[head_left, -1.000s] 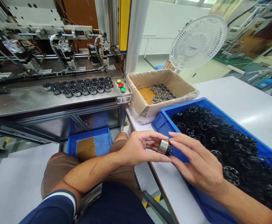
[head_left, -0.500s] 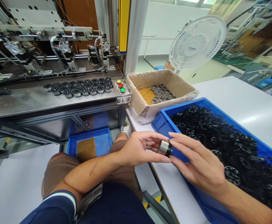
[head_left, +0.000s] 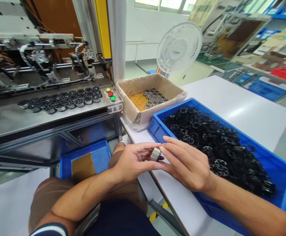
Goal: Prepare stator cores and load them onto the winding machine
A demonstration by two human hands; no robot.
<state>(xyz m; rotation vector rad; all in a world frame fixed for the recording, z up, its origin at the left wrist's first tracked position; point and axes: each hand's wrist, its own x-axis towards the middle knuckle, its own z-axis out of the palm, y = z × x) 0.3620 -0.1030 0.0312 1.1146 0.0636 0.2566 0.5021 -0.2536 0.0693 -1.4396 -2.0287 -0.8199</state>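
A short silver metal ring (head_left: 155, 154) is pinched between the fingers and thumb of my left hand (head_left: 134, 160). A bit of black part shows at its right end, mostly covered by fingers. From the right, my right hand (head_left: 188, 164) closes its fingertips on that end, so both hands share the one piece. The two hands meet just in front of a blue bin (head_left: 159, 131), above the table's near edge. In the bin lies a heap of black round slotted plastic parts (head_left: 206, 141).
A plastic-lined cardboard box (head_left: 133, 114) with metal rings stands behind the bin. On the machine's steel ledge (head_left: 5, 121) sit rows of ring parts (head_left: 64, 100) beside push buttons (head_left: 110, 94). A white fan (head_left: 178, 49) stands behind. Below is another blue bin (head_left: 101, 159).
The view has swung right, so everything appears farther left. Both hands stay together on the piece, which is turned so that less of its black end shows.
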